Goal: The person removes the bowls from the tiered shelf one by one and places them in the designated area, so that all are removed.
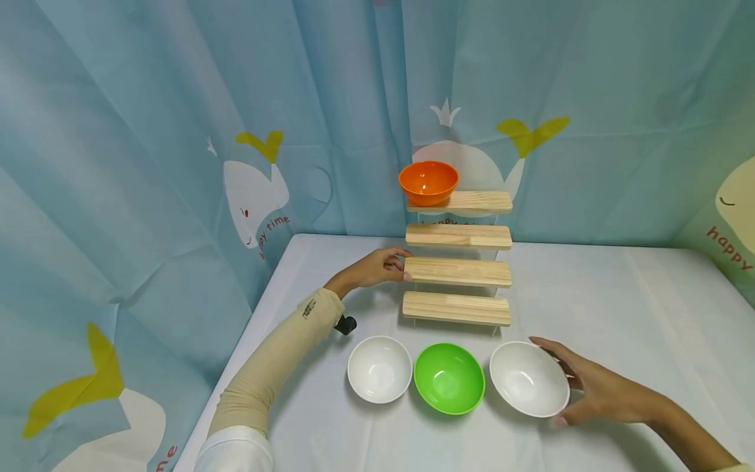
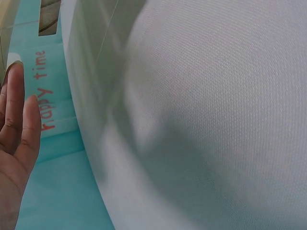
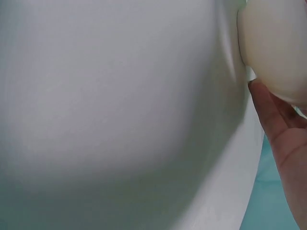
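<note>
A stepped rack with several light wooden shelves stands on the table. My left hand holds the left end of its second shelf from the bottom, thumb at the front edge and fingers toward the back. In the left wrist view the left hand shows at the far left beside the wood. My right hand grips a white bowl from the right, fingers at the far side and thumb near the front. Part of that bowl appears above the right fingers in the right wrist view.
A green bowl sits just left of the gripped bowl, with another white bowl beyond it. An orange bowl rests on the top shelf's left end. A small black object lies by the left forearm. A blue curtain hangs behind the table.
</note>
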Tool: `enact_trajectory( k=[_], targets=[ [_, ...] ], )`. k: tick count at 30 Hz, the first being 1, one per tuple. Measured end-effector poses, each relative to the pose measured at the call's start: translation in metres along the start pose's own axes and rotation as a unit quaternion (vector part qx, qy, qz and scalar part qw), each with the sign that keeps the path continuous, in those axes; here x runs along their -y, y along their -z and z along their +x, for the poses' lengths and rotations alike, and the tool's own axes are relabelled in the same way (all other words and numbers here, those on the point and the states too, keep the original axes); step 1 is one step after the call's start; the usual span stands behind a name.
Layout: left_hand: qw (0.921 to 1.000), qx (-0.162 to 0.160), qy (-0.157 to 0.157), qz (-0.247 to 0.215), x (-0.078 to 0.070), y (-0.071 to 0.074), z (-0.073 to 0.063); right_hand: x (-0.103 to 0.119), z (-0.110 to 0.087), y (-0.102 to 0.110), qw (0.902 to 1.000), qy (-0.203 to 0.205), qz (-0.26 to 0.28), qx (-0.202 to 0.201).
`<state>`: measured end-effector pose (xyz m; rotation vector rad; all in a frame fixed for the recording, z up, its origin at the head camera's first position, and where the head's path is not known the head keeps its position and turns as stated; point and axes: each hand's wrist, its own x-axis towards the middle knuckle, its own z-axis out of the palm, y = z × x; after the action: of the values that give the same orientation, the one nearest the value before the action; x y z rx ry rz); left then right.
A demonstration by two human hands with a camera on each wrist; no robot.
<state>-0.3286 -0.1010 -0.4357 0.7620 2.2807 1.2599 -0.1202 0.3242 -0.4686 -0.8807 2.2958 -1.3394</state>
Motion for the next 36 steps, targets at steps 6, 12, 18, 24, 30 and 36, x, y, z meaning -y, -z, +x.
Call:
enact_trajectory(
  k=[6,12,18,24,30,36],
  targets=[
    [1.0,0.0,0.003,0.002,0.0,0.0,0.0,-0.005,-0.004,0.001,0.9988,-0.018,0.043,0.01],
    [1.0,-0.001,0.004,0.007,-0.003,0.0,-0.001,-0.008,-0.006,0.001,0.9996,0.015,0.025,0.005],
    [1.0,-0.001,0.008,0.004,-0.004,0.0,-0.002,-0.007,-0.008,0.003,0.9985,0.023,0.047,0.019],
    [0.9999,-0.003,0.008,0.007,-0.004,0.0,-0.002,-0.009,-0.01,0.005,0.9982,0.005,0.056,0.019],
    [1.0,0.002,0.006,0.001,-0.003,-0.001,-0.001,-0.009,-0.012,0.004,0.9982,0.03,0.047,0.023],
    [0.9999,0.001,0.007,0.007,-0.004,-0.001,-0.002,-0.008,-0.013,0.003,0.9982,0.015,0.056,0.016]
  ],
)
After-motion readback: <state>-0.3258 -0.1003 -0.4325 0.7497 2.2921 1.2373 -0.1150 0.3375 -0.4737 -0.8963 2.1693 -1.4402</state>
